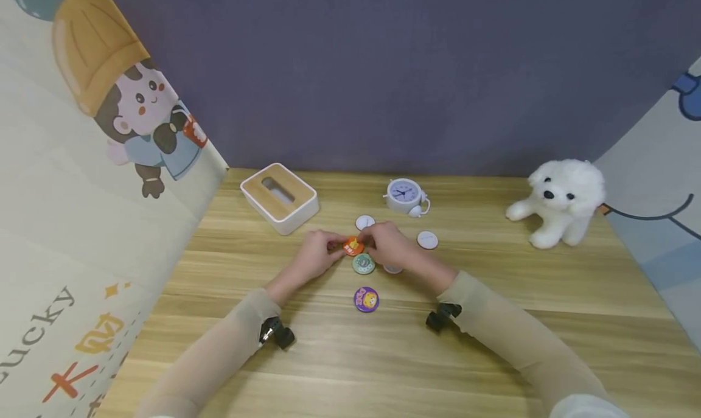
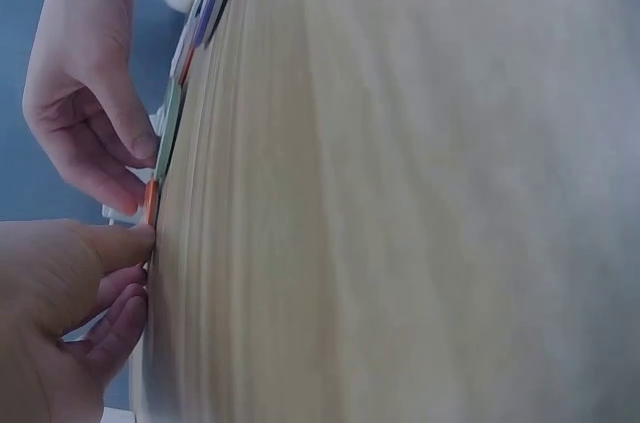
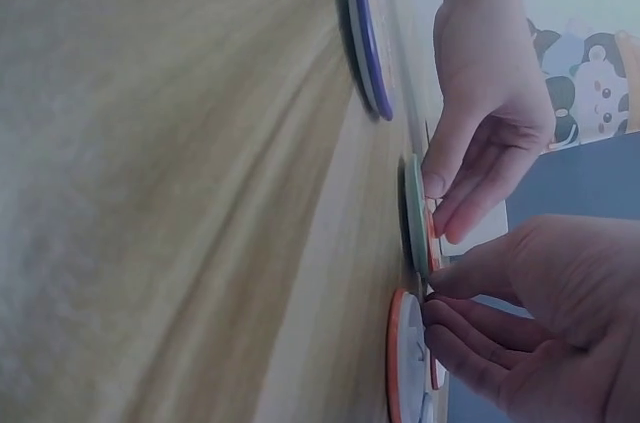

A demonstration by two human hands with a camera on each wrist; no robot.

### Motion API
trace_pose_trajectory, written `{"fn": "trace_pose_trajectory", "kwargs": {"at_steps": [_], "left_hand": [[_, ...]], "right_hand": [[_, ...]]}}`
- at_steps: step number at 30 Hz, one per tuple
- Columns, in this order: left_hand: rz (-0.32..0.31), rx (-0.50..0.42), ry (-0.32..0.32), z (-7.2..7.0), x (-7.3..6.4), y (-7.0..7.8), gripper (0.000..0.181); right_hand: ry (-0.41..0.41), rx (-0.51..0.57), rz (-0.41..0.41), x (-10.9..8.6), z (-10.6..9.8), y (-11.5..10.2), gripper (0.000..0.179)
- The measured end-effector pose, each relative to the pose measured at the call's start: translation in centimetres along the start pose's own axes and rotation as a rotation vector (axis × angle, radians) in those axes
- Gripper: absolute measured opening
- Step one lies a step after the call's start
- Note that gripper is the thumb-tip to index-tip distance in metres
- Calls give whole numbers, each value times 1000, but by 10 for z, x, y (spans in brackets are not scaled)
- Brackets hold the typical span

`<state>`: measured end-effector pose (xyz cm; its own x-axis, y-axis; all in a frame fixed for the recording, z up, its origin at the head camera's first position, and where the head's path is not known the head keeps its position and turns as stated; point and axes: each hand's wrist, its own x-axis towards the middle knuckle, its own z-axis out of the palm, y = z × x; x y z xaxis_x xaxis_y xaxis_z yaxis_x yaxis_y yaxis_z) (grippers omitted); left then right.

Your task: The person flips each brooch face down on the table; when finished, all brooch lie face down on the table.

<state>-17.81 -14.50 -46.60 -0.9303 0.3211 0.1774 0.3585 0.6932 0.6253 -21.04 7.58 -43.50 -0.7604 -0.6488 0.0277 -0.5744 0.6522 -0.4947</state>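
Observation:
In the head view, an orange round badge with a yellow figure lies between both hands. My left hand pinches its left edge with thumb and fingers. From the other side my right hand holds its right edge between thumb and fingertips. A green badge sits just in front, overlapping the orange one in this view. Nearer the front lies a purple badge with a yellow animal face. Under the right wrist, a pale badge is partly hidden; the right wrist view shows its orange rim.
Two white-faced discs lie near the right hand, one behind it and another to its right. At the back stand a tissue box with a wooden lid and a white alarm clock. A white plush dog sits far right.

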Motion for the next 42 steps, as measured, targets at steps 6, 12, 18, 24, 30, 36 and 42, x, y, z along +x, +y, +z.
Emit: {"fn": "trace_pose_trajectory", "kwargs": {"at_steps": [6, 12, 18, 24, 30, 36, 42], "left_hand": [[3, -52, 28, -1, 1, 3, 30], [-2, -180, 98, -14, 6, 11, 31], [23, -278, 192, -23, 8, 20, 26], [23, -323, 263, -22, 9, 23, 26], [44, -352, 280, -20, 10, 26, 34], [68, -316, 288, -17, 10, 29, 46], [82, -237, 298, -16, 9, 29, 45]], "right_hand": [[35, 47, 36, -1, -1, 1, 22], [123, 160, 73, -5, -8, 0, 23], [192, 237, 79, -5, -11, 1, 21], [250, 258, 44, -5, -14, -2, 17], [298, 325, 75, -5, -18, -5, 17], [321, 352, 85, -4, -22, -7, 18], [318, 342, 40, -1, -19, -7, 29]]}}
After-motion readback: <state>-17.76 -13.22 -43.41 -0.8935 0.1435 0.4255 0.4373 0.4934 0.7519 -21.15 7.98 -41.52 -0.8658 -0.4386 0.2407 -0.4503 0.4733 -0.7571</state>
